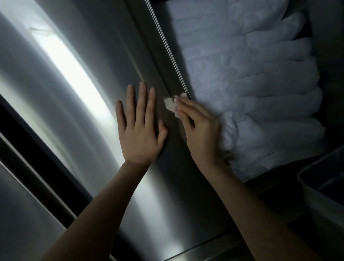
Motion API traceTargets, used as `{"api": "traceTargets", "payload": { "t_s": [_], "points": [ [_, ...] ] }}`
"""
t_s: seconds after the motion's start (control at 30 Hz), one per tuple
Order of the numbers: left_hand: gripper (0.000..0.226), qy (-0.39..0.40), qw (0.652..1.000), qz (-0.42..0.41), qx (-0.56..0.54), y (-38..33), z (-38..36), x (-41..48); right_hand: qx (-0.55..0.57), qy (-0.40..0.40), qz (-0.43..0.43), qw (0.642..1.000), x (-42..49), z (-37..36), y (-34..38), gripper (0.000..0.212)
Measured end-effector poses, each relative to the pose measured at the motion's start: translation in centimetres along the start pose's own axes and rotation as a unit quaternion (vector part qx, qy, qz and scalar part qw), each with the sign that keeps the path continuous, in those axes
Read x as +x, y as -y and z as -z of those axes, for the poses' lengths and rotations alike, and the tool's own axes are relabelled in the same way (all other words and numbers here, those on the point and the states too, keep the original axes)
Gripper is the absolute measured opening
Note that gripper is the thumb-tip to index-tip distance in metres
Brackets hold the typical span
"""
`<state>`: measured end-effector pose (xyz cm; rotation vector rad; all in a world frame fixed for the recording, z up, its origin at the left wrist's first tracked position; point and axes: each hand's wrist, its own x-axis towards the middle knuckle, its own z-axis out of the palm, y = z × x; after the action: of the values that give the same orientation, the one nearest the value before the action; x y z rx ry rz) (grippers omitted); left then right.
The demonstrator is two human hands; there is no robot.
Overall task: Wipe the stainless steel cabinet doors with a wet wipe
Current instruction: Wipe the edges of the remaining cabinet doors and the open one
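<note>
A brushed stainless steel cabinet door (72,91) fills the left and middle of the view, slanting across the frame with a bright streak of reflected light. My left hand (139,129) lies flat on it with fingers straight and spread. My right hand (200,129) pinches a small crumpled white wet wipe (171,105) and holds it against the door's right edge strip (161,58). Part of the wipe is hidden under my fingertips.
Right of the door's edge, the open cabinet holds a stack of white folded plastic-wrapped bundles (253,78). A translucent plastic bin (329,185) juts in at the lower right. A dark gap (21,139) and another steel panel (20,213) lie at the lower left.
</note>
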<state>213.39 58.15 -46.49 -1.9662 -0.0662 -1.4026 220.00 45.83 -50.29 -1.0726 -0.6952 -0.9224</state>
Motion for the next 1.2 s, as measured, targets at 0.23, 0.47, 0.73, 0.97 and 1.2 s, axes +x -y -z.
{"api": "traceTargets", "payload": {
  "t_s": [0.23,0.47,0.73,0.97,1.2],
  "points": [
    [0.068,-0.011,1.0,0.002,0.004,-0.2,0.1,-0.2,-0.149,0.133,0.028,0.979,-11.6,8.3,-5.3,0.018],
    [0.065,-0.011,1.0,0.0,0.007,0.0,-0.1,-0.1,-0.14,0.179,0.005,0.974,-12.4,9.7,-6.1,0.021],
    [0.063,-0.003,1.0,0.002,0.02,0.0,0.2,0.0,-0.141,0.198,-0.046,0.969,-15.7,11.0,-7.5,0.03],
    [0.059,0.04,0.999,0.012,-0.005,-2.8,0.6,-4.1,-0.123,0.214,-0.075,0.966,-14.1,10.5,-6.2,0.03],
    [0.055,0.021,1.0,0.016,0.003,-2.0,-0.1,-6.1,-0.019,0.021,-0.068,0.997,-5.3,2.8,-1.5,0.014]
  ]
}}
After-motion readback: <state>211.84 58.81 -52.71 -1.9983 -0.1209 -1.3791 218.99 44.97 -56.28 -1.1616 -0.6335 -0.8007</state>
